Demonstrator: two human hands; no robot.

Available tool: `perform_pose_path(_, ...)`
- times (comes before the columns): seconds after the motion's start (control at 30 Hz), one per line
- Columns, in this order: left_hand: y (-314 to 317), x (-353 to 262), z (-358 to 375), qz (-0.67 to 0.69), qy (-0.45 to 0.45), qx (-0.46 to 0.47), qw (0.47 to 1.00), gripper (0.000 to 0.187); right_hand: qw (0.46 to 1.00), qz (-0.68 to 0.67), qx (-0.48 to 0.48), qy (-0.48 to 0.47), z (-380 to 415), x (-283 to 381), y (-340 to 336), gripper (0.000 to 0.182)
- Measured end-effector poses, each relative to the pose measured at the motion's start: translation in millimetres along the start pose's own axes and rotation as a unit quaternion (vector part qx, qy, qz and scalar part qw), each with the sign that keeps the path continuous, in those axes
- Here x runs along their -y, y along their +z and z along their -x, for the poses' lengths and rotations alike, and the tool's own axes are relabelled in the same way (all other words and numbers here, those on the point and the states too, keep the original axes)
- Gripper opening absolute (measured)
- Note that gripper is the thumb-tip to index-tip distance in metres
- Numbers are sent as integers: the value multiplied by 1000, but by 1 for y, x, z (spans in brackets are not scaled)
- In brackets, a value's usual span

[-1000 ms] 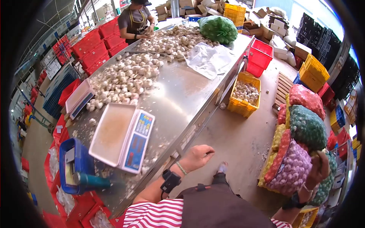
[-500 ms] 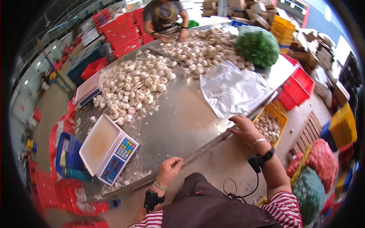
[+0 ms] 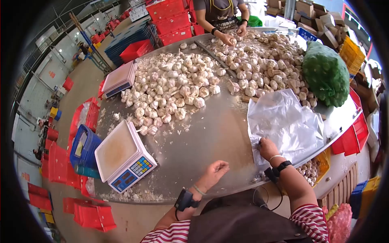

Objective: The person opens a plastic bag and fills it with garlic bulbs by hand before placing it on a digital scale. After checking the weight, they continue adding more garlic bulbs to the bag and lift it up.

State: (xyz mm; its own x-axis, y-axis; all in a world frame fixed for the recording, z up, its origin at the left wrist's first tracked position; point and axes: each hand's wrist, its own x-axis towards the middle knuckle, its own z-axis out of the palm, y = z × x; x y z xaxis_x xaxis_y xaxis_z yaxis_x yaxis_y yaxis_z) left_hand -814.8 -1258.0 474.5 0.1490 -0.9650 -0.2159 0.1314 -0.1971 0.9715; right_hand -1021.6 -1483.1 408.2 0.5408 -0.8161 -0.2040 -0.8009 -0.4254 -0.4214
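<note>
My right hand (image 3: 269, 149) is at the near left edge of a thin, silvery-white plastic bag (image 3: 289, 121), its fingers closed on the film. The bag lies flat and wrinkled on the metal table. My left hand (image 3: 214, 173) hovers above the table's near side, fingers loosely bent and apart from the thumb, with nothing visible in it. A heap of garlic bulbs (image 3: 178, 81) spreads over the table's left part. Left of my left hand stands a digital scale (image 3: 125, 158) with a bare tray.
Across the metal table (image 3: 198, 141), a co-worker's hands (image 3: 229, 38) are at a second garlic heap (image 3: 263, 60). A full green net sack (image 3: 326, 75) sits at the right. Another scale (image 3: 119, 79), a blue basket (image 3: 86, 146) and red crates (image 3: 172, 22) stand around.
My right hand has moved from the table edge onto the bag and closed on it. My left hand has risen over the table. The view has shifted, bringing the table nearer.
</note>
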Motion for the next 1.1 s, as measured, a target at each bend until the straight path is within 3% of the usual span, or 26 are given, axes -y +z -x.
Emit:
perform_pose_path(0.07,11,-5,-20,24,-47,9,999,31,999,16,6,-39,0,-6,-7,17)
perform_pose_path(0.13,21,0,-41,100,-171,11,980,38,998,31,29,-50,-4,-11,-7,17)
perform_pose_path(0.23,39,21,-76,62,-198,-41,977,49,990,30,34,-130,-9,-20,-10,16)
perform_pose_path(0.27,45,35,-87,65,-199,-52,977,49,986,31,32,-160,-10,-23,-11,16)
perform_pose_path(0.33,61,54,-111,-102,-112,-146,978,61,976,22,27,-213,-10,-30,-11,17)
perform_pose_path(0.37,71,58,-123,-103,-114,-155,976,61,968,24,73,-239,-9,-35,-15,18)
perform_pose_path(0.43,88,57,-142,-181,-29,-217,959,72,954,23,124,-271,-4,-33,-36,20)
perform_pose_path(0.53,106,54,-170,-179,-55,-229,955,69,941,-41,156,-297,-5,-26,-66,27)
perform_pose_path(0.6,118,60,-185,-191,-54,-242,950,69,942,-3,-104,-320,-17,-21,-88,32)
perform_pose_path(0.63,123,62,-189,-235,-23,-255,938,68,953,-9,-112,-280,-25,-30,-78,27)
perform_pose_path(0.67,127,65,-193,-279,8,-264,923,67,953,-14,-109,-284,-36,-45,-64,27)
perform_pose_path(0.73,137,52,-193,-268,-16,-266,926,68,962,-4,46,-269,-54,-67,-49,19)
perform_pose_path(0.8,146,38,-192,-139,-141,-281,939,59,956,-11,31,-291,-57,-70,-51,11)
perform_pose_path(0.87,150,42,-193,-81,-116,-291,946,55,950,-89,48,-295,-53,-70,-50,10)
perform_pose_path(0.93,148,39,-193,-25,-88,-296,951,51,887,-155,97,-424,-42,-67,-54,11)
perform_pose_path(1.0,148,30,-185,69,-169,-236,954,36,835,-211,178,-477,-29,-57,-74,15)
perform_pose_path(1.03,158,19,-180,64,-123,-275,951,28,835,-194,208,-471,-28,-58,-82,24)
perform_pose_path(1.07,157,18,-175,66,-120,-278,951,28,833,-192,209,-475,-31,-59,-89,24)
perform_pose_path(1.1,156,17,-165,22,-103,-318,942,27,867,-196,82,-450,-37,-63,-96,28)
